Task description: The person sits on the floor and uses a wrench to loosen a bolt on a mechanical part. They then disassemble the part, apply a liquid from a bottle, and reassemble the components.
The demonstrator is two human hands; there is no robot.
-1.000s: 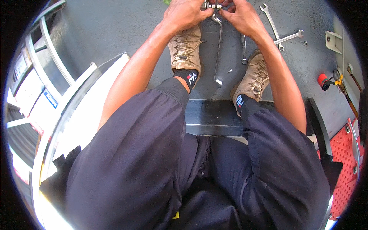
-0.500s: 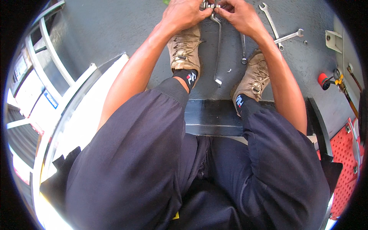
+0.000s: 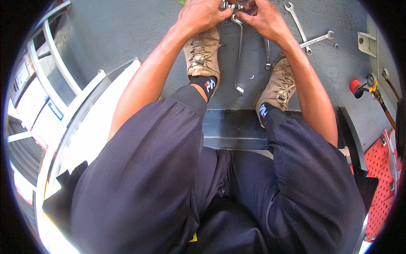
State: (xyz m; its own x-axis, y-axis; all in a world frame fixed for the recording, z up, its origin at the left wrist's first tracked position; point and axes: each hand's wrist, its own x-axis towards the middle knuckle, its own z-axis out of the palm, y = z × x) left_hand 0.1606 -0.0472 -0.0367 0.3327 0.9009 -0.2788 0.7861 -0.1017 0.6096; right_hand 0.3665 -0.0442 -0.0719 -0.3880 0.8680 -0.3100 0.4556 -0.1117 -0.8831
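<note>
At the top edge, my left hand [image 3: 203,16] and my right hand [image 3: 262,19] are closed around a small silver bolt fitting with nuts [image 3: 233,6], one on each side of it. Just below it an offset ring wrench [image 3: 238,55] lies on the grey floor [image 3: 114,29], its upper end by my fingers. A second wrench [image 3: 267,55] lies right of it, with two crossed open-ended wrenches [image 3: 296,19] beyond my right hand and a small nut [image 3: 336,46] beside them. My fingertips are partly hidden at the frame's edge.
My shoes [image 3: 201,55] rest either side of the long wrench, behind a black step [image 3: 224,127]. A pale railing [image 3: 55,51] is at left. At right are a white bracket [image 3: 367,44], a red cylindrical object [image 3: 355,86], a yellow-handled valve [image 3: 374,89] and a red perforated panel [image 3: 376,190].
Both hands and the fitting have shifted only very slightly up and left in the picture, along with the floor and wrenches. My grip looks much the same.
</note>
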